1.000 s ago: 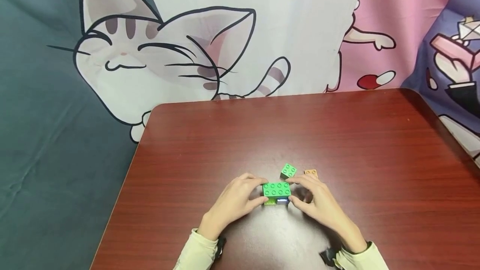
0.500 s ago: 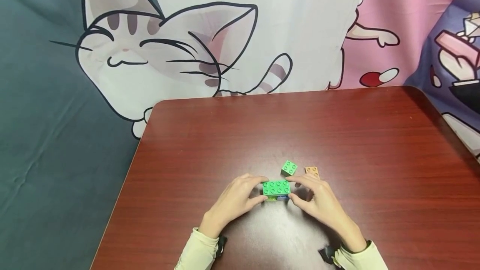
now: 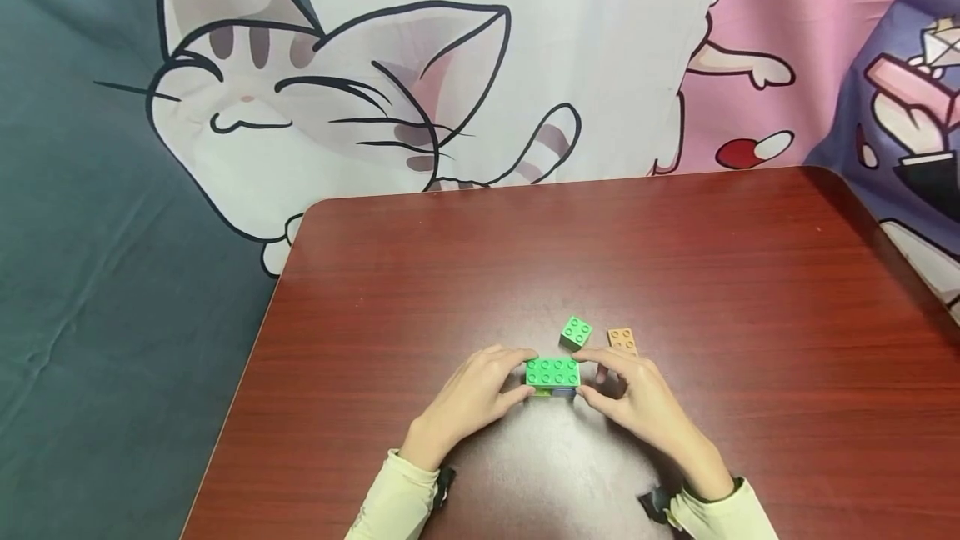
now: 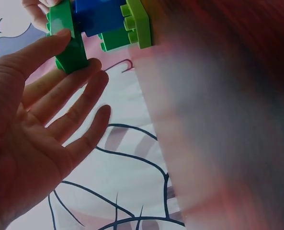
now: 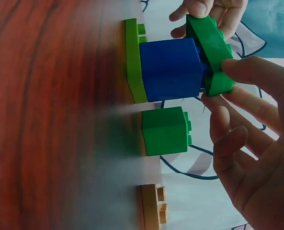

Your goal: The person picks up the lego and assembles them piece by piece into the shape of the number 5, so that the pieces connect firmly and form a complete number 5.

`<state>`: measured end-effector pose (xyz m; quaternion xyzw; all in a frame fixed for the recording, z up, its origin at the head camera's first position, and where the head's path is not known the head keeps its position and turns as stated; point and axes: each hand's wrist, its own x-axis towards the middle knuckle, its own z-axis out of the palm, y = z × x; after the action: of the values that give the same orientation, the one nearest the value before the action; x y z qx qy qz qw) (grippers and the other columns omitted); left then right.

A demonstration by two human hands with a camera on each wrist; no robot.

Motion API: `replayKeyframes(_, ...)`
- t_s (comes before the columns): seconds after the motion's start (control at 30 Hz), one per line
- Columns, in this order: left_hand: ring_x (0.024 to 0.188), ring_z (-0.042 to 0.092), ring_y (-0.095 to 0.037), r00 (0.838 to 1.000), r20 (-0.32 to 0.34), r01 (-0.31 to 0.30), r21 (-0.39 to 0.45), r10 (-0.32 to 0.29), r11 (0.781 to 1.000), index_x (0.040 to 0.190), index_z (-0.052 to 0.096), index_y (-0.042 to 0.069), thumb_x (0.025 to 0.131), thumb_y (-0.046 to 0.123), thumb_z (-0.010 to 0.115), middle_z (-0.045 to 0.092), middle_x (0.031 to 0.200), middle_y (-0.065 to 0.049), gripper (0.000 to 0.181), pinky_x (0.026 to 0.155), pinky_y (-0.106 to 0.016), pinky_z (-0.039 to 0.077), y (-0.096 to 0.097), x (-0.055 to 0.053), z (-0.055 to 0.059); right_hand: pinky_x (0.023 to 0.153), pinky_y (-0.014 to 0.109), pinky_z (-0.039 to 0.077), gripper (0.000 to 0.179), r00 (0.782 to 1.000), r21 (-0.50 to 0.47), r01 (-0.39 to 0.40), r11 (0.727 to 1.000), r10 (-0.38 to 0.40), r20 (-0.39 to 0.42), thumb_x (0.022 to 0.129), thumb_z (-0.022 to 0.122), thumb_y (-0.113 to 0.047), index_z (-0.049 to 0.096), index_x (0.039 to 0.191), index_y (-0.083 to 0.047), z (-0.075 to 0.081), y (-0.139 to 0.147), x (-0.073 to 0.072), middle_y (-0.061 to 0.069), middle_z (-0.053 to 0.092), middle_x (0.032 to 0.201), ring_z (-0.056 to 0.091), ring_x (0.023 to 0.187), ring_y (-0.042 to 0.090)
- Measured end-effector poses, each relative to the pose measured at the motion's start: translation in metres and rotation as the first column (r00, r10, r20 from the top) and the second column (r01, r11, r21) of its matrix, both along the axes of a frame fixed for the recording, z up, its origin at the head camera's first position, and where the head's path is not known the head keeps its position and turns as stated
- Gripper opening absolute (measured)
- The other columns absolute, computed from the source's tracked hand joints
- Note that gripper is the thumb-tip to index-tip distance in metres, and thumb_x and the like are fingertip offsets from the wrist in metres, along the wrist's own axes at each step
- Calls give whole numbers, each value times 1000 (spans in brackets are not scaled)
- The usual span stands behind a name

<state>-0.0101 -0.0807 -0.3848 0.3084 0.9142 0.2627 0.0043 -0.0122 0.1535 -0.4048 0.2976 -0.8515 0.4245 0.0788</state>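
A long green toy brick point(image 3: 552, 372) with two rows of studs is held by its ends between both hands. My left hand point(image 3: 474, 390) pinches its left end, thumb at the near side and a finger at the far side. The right end is pinched likewise by my right hand point(image 3: 637, 398). Under it, in the right wrist view, stands a blue brick point(image 5: 171, 69) on a thin lime-green brick point(image 5: 134, 62). The long brick sits tilted over the blue one, some blue studs showing in the gap. The lower right-hand fingers are bent, apart from the bricks.
Just behind the stack lies a small green brick point(image 3: 576, 332), with a flat tan brick point(image 3: 621, 339) to its right, close to the right hand's fingers. All rest on a reddish-brown table point(image 3: 420, 273). A cat-print cloth point(image 3: 360, 107) hangs beyond the table's far edge.
Less of the blue and lime-green bricks shows below the long green brick's near edge. Both hands keep their pinch on it. The head view has shifted slightly.
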Motion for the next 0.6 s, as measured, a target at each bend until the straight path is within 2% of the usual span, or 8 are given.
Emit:
replayKeyframes(0.17,84,54,-5,999,38,-12,28,11,1000,111,55,14,79,28,61,58,100,5,36,72,-21,44,-2,1,-3,46,11,30,36,999,14,0,1000,0,42,70,70,-19,59,105,-16,-2,0,1,-8,52,68,44,53,8)
replayKeyframes(0.3,81,54,-6,999,41,-18,46,16,999,111,55,15,79,28,61,58,98,6,35,70,-19,44,-3,1,-5,45,10,31,36,998,7,-2,1000,2,58,71,70,-20,59,105,-16,-3,-1,0,-6,53,68,45,52,8)
replayKeyframes(0.53,78,54,-7,998,53,-21,75,17,997,109,56,14,78,26,62,59,93,6,35,69,-20,43,-3,1,-5,44,9,32,38,999,-13,-13,1000,13,30,69,71,-16,60,104,-16,-3,-1,-1,-3,57,73,47,53,7)
replayKeyframes(0.6,77,54,-7,998,54,-18,90,13,996,109,56,13,78,26,63,59,91,6,34,69,-19,43,-2,0,-6,45,11,34,38,999,-5,-14,1000,15,44,69,71,-17,59,105,-16,-3,0,-1,-3,58,75,48,54,7)
